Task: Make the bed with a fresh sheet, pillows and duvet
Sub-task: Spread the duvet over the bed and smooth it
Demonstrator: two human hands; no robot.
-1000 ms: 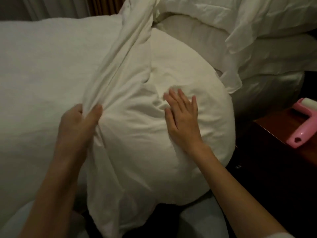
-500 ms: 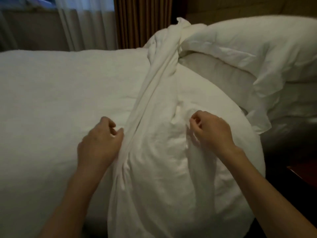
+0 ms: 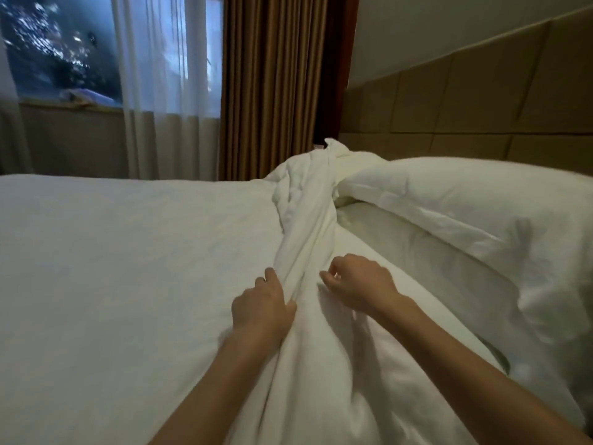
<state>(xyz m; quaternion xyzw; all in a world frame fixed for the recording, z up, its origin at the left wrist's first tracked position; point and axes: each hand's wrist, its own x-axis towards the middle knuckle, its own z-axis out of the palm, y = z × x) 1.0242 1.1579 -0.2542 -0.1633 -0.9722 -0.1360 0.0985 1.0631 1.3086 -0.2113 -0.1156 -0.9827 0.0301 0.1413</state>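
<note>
Both bare forearms reaching in from the bottom edge, converging on the bunched white fabric ridge (image 3: 305, 232) running up the middle of the bed toward the headboard end. Left hand (image 3: 261, 305) on the left flank of that ridge, back of hand up, knuckles bent, fingers and thumb curled into the cloth: gripping a fold of it. Right hand (image 3: 356, 284) just right of the ridge, wrist cocked, fingers curled under toward the palm, fingertips at a crease of the fabric; looks like a pinch, but contact hidden under the knuckles, so can't tell if it actually holds cloth. Hands near each other, ridge between them, not touching one another. Ridge twisted and rope-like, ending in a crumpled peak at the far end, spreading into loose folds below the wrists. Flat white sheet-covered mattress surface (image 3: 112, 268) left of the ridge, smooth. Plump white pillow (image 3: 465, 200) right of the ridge, lying on a second flatter white pillow (image 3: 417, 252) under it. Tan panelled headboard (image 3: 481, 101) behind the pillows. Brown pleated curtain (image 3: 276, 85) beyond the ridge's far end, sheer white curtain (image 3: 160, 75) left of that over a dark window (image 3: 57, 43).
</note>
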